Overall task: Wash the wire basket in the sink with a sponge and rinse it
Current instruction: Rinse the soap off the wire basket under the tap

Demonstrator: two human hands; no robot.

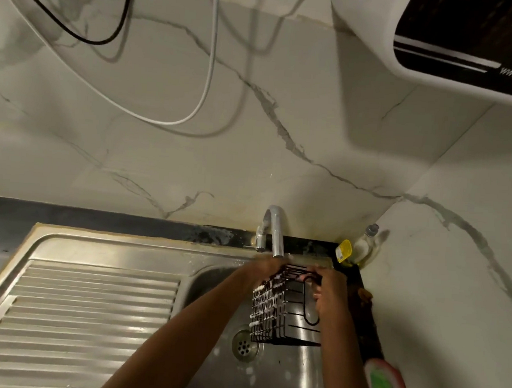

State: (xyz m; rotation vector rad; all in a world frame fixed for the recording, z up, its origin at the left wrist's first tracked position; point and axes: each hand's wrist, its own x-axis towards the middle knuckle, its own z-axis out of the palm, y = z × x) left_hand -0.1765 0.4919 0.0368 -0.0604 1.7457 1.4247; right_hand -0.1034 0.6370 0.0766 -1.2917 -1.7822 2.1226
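Near the bottom right edge a sponge (382, 387) with a green face lies on the dark surface (374, 332) beside the sink (266, 373), well apart from both hands, and the drain (244, 345) sits just below-left of the wire basket (286, 311). The basket hangs over the bowl, long axis running from the drain up toward the tap (274, 234), foam on its left wires. Both grips are at its far top end: left hand (263, 268) curled on the left rim, right hand (330, 287) curled on the right rim and handle loop; judged next is rinsing, tap straight above, open bowl below, ribbed drainboard (89, 309) free to the left.
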